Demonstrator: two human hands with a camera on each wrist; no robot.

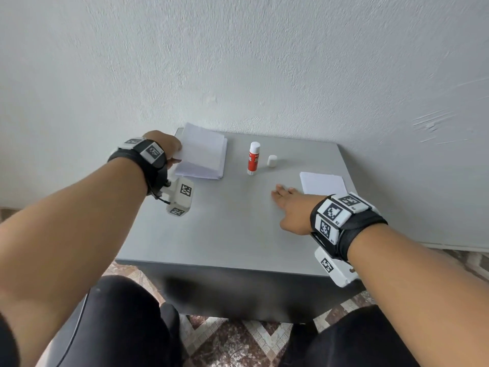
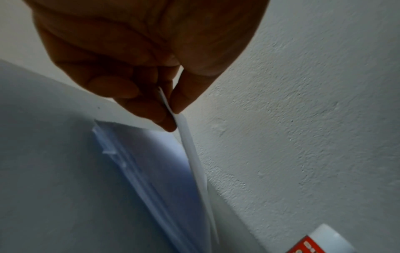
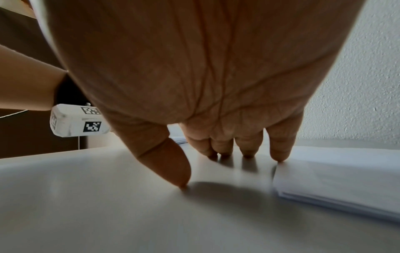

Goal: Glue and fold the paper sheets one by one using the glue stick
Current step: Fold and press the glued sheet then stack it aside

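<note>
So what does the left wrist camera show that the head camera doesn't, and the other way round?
Only the left wrist view shows the grip up close: the left hand pinches the top sheet between thumb and fingers, lifting it off the paper stack.

Only the head view shows the right hand resting flat on the grey table, the loose cap, and the folded paper at the right.

Both hands' views share little, but these two views share the stack, the lifted sheet, the glue stick and the white wall.
</note>
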